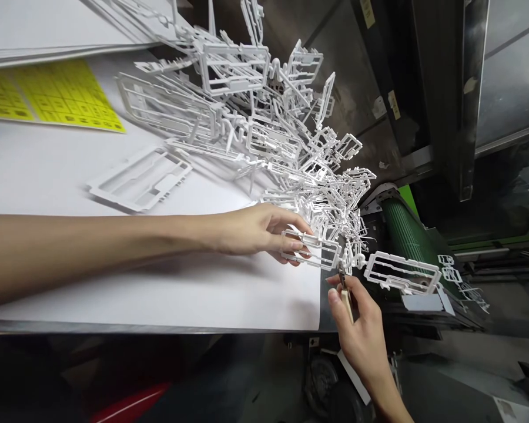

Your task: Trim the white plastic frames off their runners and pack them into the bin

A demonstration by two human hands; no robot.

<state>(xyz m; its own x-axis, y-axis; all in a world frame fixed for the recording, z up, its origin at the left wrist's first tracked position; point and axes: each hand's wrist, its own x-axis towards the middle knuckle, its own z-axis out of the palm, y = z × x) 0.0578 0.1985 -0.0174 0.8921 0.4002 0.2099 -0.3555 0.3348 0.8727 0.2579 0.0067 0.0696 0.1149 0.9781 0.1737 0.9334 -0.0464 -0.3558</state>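
Note:
My left hand [264, 232] is closed on one end of a white plastic frame [320, 252], its fingers pinching the rim. A curled white sprue [355, 258] links that frame to a second white frame [403, 273], which sticks out to the right past the table's edge. Below the link, my right hand [361, 329] grips a pair of nippers [346, 299] with pale handles. The nippers' jaws point up at the joint between the held frame and the sprue; whether the blades touch it I cannot tell.
A large tangled heap of white plastic frames [273, 135] spreads over the back of the table. One loose frame [141, 179] lies on the white sheet [39, 170], near a yellow printed label sheet [66, 91]. At right stands a green ribbed conveyor [405, 229].

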